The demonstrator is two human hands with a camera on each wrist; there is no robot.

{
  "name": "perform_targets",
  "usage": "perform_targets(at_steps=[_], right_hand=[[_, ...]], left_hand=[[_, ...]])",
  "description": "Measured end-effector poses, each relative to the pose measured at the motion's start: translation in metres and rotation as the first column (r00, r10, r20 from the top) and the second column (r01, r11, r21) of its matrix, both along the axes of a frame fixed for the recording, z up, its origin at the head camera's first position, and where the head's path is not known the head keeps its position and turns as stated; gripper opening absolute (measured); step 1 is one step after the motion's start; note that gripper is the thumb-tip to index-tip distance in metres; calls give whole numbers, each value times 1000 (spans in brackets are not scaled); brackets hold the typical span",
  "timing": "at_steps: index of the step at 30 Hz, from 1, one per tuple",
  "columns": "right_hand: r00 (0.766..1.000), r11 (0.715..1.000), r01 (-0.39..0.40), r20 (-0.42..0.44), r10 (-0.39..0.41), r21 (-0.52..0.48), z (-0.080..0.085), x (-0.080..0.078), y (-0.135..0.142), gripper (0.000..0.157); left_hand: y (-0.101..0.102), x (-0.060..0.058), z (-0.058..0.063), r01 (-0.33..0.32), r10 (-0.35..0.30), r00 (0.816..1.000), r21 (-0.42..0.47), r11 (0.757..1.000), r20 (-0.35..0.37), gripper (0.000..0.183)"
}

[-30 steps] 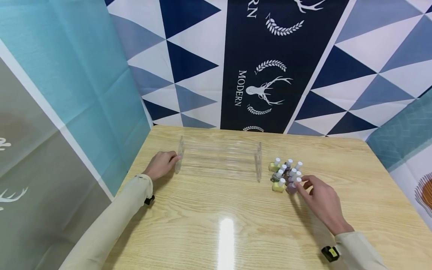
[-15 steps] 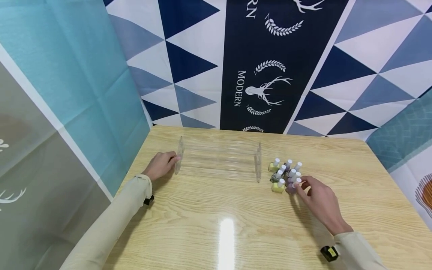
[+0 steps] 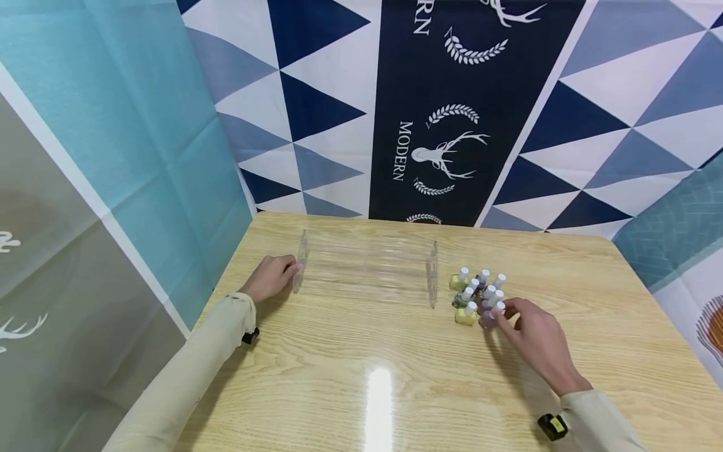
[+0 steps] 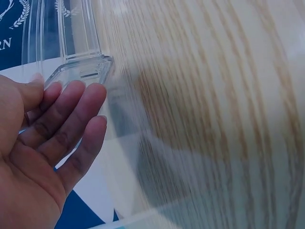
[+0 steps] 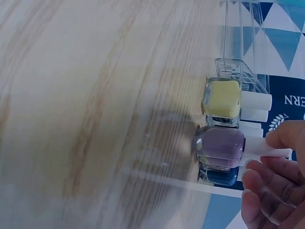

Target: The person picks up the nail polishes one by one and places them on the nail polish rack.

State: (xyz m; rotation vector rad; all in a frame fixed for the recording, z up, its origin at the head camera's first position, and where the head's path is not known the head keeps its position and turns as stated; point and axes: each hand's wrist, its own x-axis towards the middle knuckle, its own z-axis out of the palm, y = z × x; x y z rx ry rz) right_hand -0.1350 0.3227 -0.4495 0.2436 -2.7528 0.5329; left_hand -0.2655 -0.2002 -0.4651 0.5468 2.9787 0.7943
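My left hand (image 3: 270, 276) is at the left end of a clear plastic tiered rack (image 3: 367, 267), thumb and index fingertips holding the edge of its side panel. In the left wrist view the other fingers of that hand (image 4: 62, 129) are loosely bent beside the panel (image 4: 90, 69). My right hand (image 3: 536, 339) pinches the white cap of a purple nail polish bottle (image 5: 221, 145) at the near right of a tight cluster. Beside it, in the right wrist view, are a yellow bottle (image 5: 223, 99) and a dark blue one (image 5: 219, 175).
Several more white-capped nail polish bottles (image 3: 464, 316) stand right of the rack, in yellow, green and purple. The wooden table (image 3: 316, 364) runs back to a patterned cloth wall (image 3: 330, 100). A teal and grey cloth (image 3: 169, 144) hangs along the left side.
The hands, rack and bottles stay nearly in place. The whole scene shifts slightly in view, and my right fingers keep their pinch on the purple bottle's cap.
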Motion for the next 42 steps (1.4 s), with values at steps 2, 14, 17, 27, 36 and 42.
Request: perform_targets(at_steps=[2, 14, 17, 27, 36, 42], right_hand=[[1000, 1000, -4, -10, 4, 4, 1, 0, 0, 26], [1000, 1000, -10, -10, 10, 19, 13, 3, 0, 27], [1000, 1000, -9, -18, 9, 18, 19, 4, -2, 27], [998, 1000, -6, -68, 6, 5, 38, 6, -4, 25], [996, 1000, -5, -88, 4, -15, 51, 2, -8, 25], [994, 1000, -18, -105, 16, -15, 55, -2, -12, 24]], left_hand=[[0, 0, -1, 2, -3, 1000, 9, 1000, 1, 30], [-1, 1, -2, 8, -10, 1000, 66, 998, 29, 33], [-1, 2, -2, 6, -9, 999, 78, 997, 42, 33], [0, 1, -1, 7, -11, 998, 75, 997, 56, 33], [-1, 1, -1, 17, -25, 998, 108, 994, 66, 31], [0, 3, -1, 9, -20, 996, 119, 993, 91, 29]])
